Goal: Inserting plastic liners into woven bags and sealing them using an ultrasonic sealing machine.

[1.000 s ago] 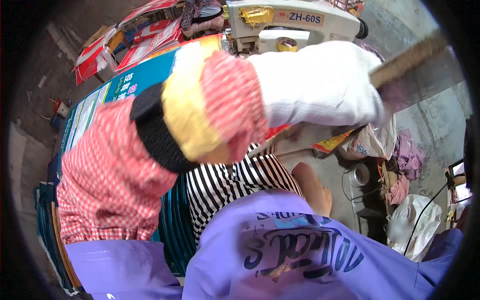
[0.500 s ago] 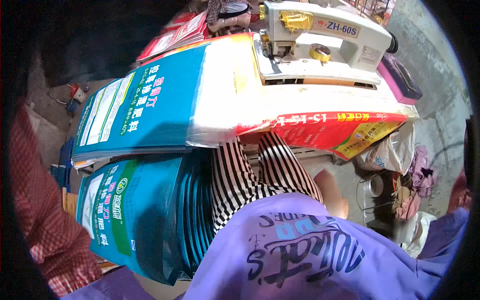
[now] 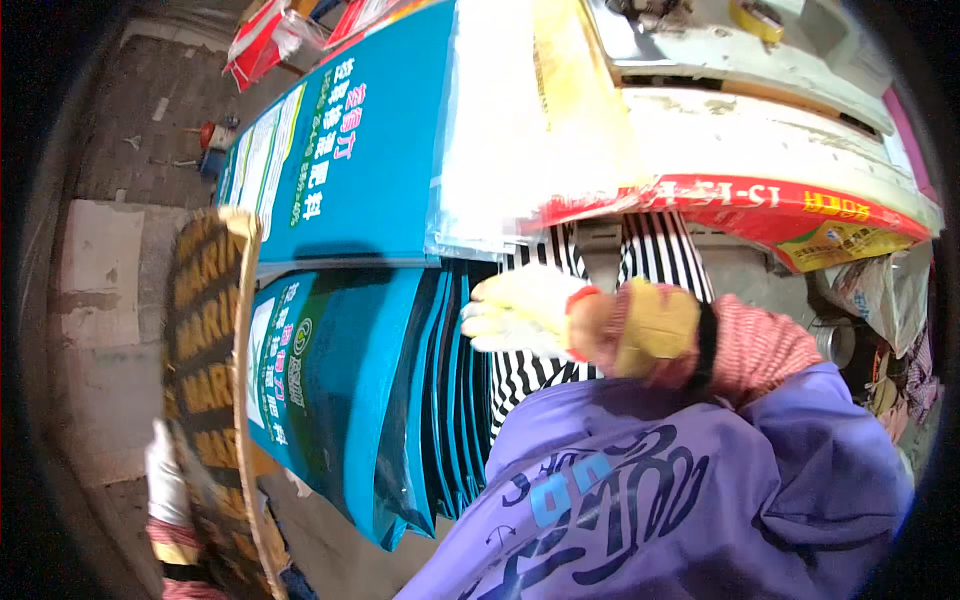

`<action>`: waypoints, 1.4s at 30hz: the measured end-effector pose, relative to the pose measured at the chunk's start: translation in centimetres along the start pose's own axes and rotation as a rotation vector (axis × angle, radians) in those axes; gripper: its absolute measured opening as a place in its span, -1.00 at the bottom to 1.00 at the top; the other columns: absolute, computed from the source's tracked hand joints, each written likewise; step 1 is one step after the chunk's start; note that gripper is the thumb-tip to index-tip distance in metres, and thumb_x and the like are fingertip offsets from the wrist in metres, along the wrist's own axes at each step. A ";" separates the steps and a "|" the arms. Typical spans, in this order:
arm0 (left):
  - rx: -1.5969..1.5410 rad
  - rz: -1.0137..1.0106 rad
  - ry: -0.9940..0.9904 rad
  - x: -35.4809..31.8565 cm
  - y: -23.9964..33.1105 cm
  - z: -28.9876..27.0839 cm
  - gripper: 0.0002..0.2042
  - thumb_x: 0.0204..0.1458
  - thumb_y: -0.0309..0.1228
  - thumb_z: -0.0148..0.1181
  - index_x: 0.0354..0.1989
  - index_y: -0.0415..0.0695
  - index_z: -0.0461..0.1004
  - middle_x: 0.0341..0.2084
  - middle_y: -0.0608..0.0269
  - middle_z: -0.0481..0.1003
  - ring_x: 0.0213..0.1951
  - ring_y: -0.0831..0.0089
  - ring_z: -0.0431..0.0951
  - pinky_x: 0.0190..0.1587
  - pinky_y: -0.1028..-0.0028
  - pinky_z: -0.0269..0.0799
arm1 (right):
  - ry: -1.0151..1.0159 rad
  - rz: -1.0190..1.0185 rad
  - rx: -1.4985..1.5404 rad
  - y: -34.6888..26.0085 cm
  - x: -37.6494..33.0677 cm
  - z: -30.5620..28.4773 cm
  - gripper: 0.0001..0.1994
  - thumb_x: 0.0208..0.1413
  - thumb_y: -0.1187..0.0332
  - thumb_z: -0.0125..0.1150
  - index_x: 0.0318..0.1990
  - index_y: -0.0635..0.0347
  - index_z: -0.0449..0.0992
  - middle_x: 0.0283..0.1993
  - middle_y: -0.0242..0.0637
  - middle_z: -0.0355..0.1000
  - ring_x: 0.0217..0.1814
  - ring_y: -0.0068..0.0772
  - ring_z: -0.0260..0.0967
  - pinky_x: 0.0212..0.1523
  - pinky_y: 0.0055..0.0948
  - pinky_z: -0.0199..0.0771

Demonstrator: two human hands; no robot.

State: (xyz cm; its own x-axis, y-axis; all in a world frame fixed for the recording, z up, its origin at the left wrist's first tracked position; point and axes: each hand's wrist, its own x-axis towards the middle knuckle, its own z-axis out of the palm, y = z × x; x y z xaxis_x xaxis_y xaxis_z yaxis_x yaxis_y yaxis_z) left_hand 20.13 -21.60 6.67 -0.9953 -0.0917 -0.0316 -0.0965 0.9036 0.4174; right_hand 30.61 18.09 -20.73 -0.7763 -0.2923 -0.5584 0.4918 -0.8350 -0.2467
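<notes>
My right hand [image 3: 515, 315], in a pale glove with a yellow cuff and a red checked sleeve, reaches leftward in the middle of the view. Its fingers are spread at the edges of a stack of teal woven bags [image 3: 400, 400] that hangs down in front of my striped lap. My left hand [image 3: 165, 480], also gloved, is at the lower left edge and grips a brown cardboard sheet [image 3: 205, 350] with dark lettering, held upright. Another teal and white bag [image 3: 400, 150] lies flat on the table above the stack.
A white sewing machine [image 3: 740, 50] stands on the table at the top right, with a red and yellow bag [image 3: 800, 215] draped over the table edge. Red packages [image 3: 270, 45] lie at the top left. Concrete floor [image 3: 100, 290] runs along the left.
My right arm, raised across the view a second ago, has come down to the hanging bags. The cardboard sheet in my left hand has come into view at the left.
</notes>
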 end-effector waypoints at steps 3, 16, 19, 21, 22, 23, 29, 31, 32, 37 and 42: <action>-0.071 -0.211 -0.165 -1.1 -5.9 1.9 -0.55 0.13 0.09 -0.16 -0.68 0.07 0.22 -0.75 0.56 0.13 -0.67 0.70 0.07 -0.62 0.59 -0.04 | -0.008 0.097 0.061 2.9 5.5 -0.3 -0.56 0.14 0.31 0.03 0.09 0.40 0.16 0.18 0.09 0.13 0.18 0.10 0.18 0.07 0.00 0.33; 0.125 -0.197 -0.535 4.9 -3.7 11.2 -0.44 0.10 0.10 -0.11 -0.39 -0.27 0.46 -0.57 0.40 0.40 -0.52 0.61 0.33 -0.44 0.55 0.28 | -0.025 -0.322 -0.922 4.0 10.5 1.0 -0.50 0.04 0.32 -0.03 0.18 0.08 0.13 -0.13 -0.10 0.32 -0.14 -0.06 0.32 -0.07 -0.18 0.27; 0.150 -0.093 -0.549 5.6 -3.8 14.6 -0.40 0.11 0.10 -0.12 -0.25 -0.33 0.47 -0.47 0.35 0.42 -0.42 0.58 0.28 -0.29 0.56 0.28 | -0.059 -0.611 -1.383 6.6 11.5 0.2 -0.43 -0.05 0.48 -0.06 0.21 0.01 0.11 -0.28 -0.03 0.37 -0.24 0.05 0.35 -0.18 -0.20 0.31; 0.162 -0.055 -0.504 6.0 -3.2 17.5 -0.38 0.11 0.10 -0.11 -0.26 -0.38 0.44 -0.44 0.31 0.43 -0.39 0.54 0.28 -0.27 0.53 0.27 | -0.120 -0.725 -1.410 7.6 13.1 -1.1 -0.48 0.03 0.31 0.08 0.17 0.04 0.12 -0.20 -0.14 0.38 -0.17 -0.11 0.37 0.03 -0.08 0.26; 0.178 0.005 -0.453 6.9 -5.8 18.5 -0.40 0.13 0.08 -0.14 -0.25 -0.36 0.45 -0.43 0.32 0.44 -0.39 0.55 0.30 -0.25 0.52 0.28 | -0.220 -0.259 -0.841 8.0 15.3 -1.6 -0.48 0.07 0.24 0.03 0.21 -0.02 0.10 -0.12 -0.10 0.37 -0.11 -0.09 0.36 -0.02 -0.12 0.28; 0.041 -0.039 -0.524 5.8 -2.4 20.5 -0.42 0.14 0.06 -0.15 -0.23 -0.33 0.46 -0.41 0.31 0.47 -0.37 0.55 0.35 -0.23 0.52 0.30 | -0.265 0.178 -0.242 7.8 17.3 -2.5 -0.47 0.12 0.16 -0.01 0.25 -0.09 0.07 -0.04 -0.05 0.36 -0.05 -0.06 0.35 -0.07 -0.16 0.29; -0.207 -0.179 -0.566 4.4 -4.2 22.9 -0.51 0.18 -0.03 -0.17 -0.09 -0.28 0.42 -0.27 0.30 0.47 -0.28 0.53 0.42 -0.17 0.57 0.33 | 0.074 0.318 -0.062 1.8 8.5 -3.4 -0.30 0.05 0.00 0.10 0.28 0.06 0.00 0.30 0.02 0.01 0.22 0.06 0.13 0.04 0.01 0.27; -0.213 -0.180 -0.577 5.4 -6.2 22.7 -0.51 0.18 -0.03 -0.18 -0.09 -0.28 0.42 -0.27 0.30 0.47 -0.27 0.53 0.42 -0.16 0.56 0.34 | 0.053 0.357 0.011 1.5 7.7 -2.8 -0.28 0.06 -0.05 0.05 0.27 0.16 0.00 0.28 0.01 0.05 0.22 0.07 0.13 0.09 0.04 0.20; -0.221 -0.177 -0.584 5.8 -7.3 22.6 -0.51 0.19 -0.03 -0.18 -0.08 -0.27 0.42 -0.26 0.30 0.47 -0.26 0.53 0.42 -0.16 0.56 0.34 | -0.001 0.372 0.028 1.8 8.0 -2.6 -0.29 0.08 -0.04 0.02 0.26 0.22 -0.02 0.29 0.03 0.02 0.25 0.06 0.09 0.15 0.00 0.14; -0.192 -0.200 -0.570 5.4 -4.7 23.0 -0.50 0.19 -0.02 -0.19 -0.09 -0.28 0.42 -0.27 0.27 0.47 -0.27 0.53 0.42 -0.17 0.55 0.33 | 0.034 0.339 0.157 2.5 10.7 -0.2 -0.27 0.09 -0.08 -0.05 0.27 0.23 -0.03 0.29 -0.04 0.03 0.30 -0.08 0.04 0.25 -0.08 0.00; -0.024 -0.120 -0.419 6.0 -4.8 25.2 -0.43 0.10 0.12 -0.13 -0.48 -0.25 0.43 -0.56 0.34 0.37 -0.46 0.54 0.25 -0.34 0.50 0.23 | -0.228 0.049 -0.132 9.7 19.2 -4.8 -0.44 0.02 -0.11 0.04 0.08 0.03 0.30 0.00 -0.16 0.37 0.01 -0.16 0.31 0.08 -0.31 0.21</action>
State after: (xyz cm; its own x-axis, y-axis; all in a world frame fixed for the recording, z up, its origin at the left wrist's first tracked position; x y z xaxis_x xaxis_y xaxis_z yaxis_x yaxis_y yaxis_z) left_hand 14.43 -15.94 -18.46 -0.8956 -0.0134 -0.4446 -0.2165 0.8863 0.4094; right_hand 22.40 6.58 -37.60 -0.8116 -0.4407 -0.3834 0.5667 -0.7535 -0.3334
